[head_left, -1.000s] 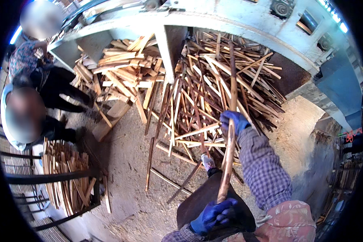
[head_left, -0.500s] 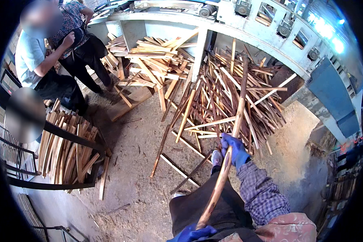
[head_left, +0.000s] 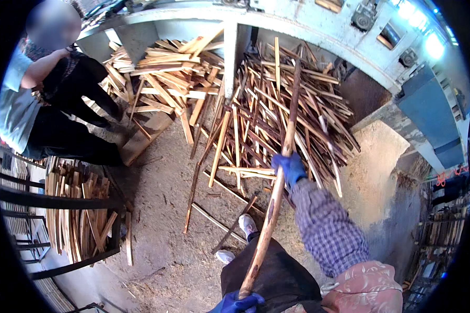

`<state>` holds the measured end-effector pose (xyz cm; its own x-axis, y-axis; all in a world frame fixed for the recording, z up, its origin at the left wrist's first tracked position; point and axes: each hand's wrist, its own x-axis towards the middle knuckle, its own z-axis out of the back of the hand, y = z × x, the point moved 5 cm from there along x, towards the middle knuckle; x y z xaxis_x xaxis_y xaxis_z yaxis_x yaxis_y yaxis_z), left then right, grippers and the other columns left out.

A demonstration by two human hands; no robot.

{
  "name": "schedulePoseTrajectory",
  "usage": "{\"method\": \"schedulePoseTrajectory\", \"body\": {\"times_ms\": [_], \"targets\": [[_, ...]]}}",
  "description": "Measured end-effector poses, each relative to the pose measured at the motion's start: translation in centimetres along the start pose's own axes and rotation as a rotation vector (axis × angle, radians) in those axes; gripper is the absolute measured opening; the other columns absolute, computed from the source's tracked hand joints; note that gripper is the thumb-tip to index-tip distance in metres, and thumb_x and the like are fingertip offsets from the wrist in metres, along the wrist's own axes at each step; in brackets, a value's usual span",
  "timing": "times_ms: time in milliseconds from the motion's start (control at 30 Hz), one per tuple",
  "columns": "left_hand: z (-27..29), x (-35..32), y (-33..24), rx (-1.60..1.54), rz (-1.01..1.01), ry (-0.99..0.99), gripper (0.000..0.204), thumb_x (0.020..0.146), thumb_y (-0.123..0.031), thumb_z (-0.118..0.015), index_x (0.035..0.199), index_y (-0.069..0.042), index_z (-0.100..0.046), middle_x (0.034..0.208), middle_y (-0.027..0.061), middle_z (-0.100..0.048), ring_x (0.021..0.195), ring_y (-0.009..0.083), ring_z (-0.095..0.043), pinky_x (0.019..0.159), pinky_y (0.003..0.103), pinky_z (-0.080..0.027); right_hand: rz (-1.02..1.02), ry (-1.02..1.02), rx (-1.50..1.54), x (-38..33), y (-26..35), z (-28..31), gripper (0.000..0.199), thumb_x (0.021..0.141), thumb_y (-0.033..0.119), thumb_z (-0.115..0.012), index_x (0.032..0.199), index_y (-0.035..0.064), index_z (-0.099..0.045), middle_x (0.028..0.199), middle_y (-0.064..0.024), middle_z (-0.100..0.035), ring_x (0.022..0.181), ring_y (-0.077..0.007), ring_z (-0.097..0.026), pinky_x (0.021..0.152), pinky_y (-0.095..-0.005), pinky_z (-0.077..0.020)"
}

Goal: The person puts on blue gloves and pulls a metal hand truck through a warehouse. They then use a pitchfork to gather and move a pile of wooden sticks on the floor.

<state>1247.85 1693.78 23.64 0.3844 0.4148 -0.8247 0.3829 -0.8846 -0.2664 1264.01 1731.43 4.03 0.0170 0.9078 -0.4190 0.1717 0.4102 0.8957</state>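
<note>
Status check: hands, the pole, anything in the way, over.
Both hands gripping: right hand mid-pole, left hand at the butt end. Pole slanted, tip in the scrap wood pile. Loose slats underfoot; another person stands far left.

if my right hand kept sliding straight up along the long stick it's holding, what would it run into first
Probably the heap of thin wood strips. The right hand has its grip on the long stick, which points up into that pile below the blue-grey machine frame. Depth is unclear, so the hand might pass just above the nearest strips.

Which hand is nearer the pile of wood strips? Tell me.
Right. The right hand grips the long stick at the edge of the pile of wood strips; the left hand holds its near end.
</note>
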Motion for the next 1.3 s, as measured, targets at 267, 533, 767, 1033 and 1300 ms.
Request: {"method": "schedulePoseTrajectory", "body": {"times_ms": [267,533,767,1033,1300], "targets": [[1.9,10.3,2.4,0.144,0.211,-0.158,0.027,0.094,-0.029,-0.06,0.102,-0.004,-0.064,0.069,0.0046,-0.064,0.055,0.0112,-0.058,0.049,0.025,-0.046,-0.359,-0.123,-0.179,13.1,-2.3,2.9,0.026,0.079,0.018,-0.073,0.099,0.0021,-0.067,0.087,-0.0125,-0.068,0.077,-0.026,-0.068,0.073,-0.0385,-0.058],[4.1,10.8,11.7,0.309,0.328,-0.136,0.036,0.088,-0.041,-0.068,0.09,-0.005,-0.069,0.07,0.0084,-0.068,0.061,0.0152,-0.065,0.058,0.031,-0.052,-0.182,0.099,-0.156,6.5,-3.9,3.2,0.022,0.082,0.021,-0.069,0.067,0.007,-0.061,0.059,-0.0015,-0.052,0.048,-0.0135,-0.045,0.046,-0.0281,-0.0375],[6.2,-3.3,15.1,0.361,0.184,-0.281,0.033,0.086,-0.035,-0.069,0.089,-0.002,-0.069,0.079,0.0178,-0.068,0.07,0.0179,-0.068,0.062,0.035,-0.051,-0.073,0.085,-0.108,-10.7,-4.9,0.8,0.016,0.079,0.015,-0.067,0.07,0.0025,-0.063,0.057,-0.0035,-0.054,0.046,-0.014,-0.048,0.044,-0.0271,-0.0391],[23.8,-17.6,35.3,0.36,-0.062,-0.543,0.029,0.086,-0.028,-0.069,0.103,-0.004,-0.069,0.085,0.0108,-0.069,0.078,0.0176,-0.066,0.066,0.034,-0.052,-0.254,0.071,0.399,-43.3,-22.0,-7.4,0.032,0.077,-0.001,-0.068,0.101,0.0084,-0.05,0.072,-0.0051,-0.056,0.056,-0.0154,-0.056,0.047,-0.0275,-0.0444],[35.2,-19.4,52.1,0.357,0.114,-0.62,0.024,0.084,-0.022,-0.069,0.101,-0.006,-0.068,0.081,0.0084,-0.067,0.072,0.0166,-0.065,0.062,0.033,-0.052,-0.598,0.118,0.271,-48.0,-23.9,-10.3,0.04,0.082,0.005,-0.073,0.116,0.0082,-0.052,0.09,-0.0114,-0.067,0.074,-0.0229,-0.067,0.061,-0.0354,-0.0518]]}}
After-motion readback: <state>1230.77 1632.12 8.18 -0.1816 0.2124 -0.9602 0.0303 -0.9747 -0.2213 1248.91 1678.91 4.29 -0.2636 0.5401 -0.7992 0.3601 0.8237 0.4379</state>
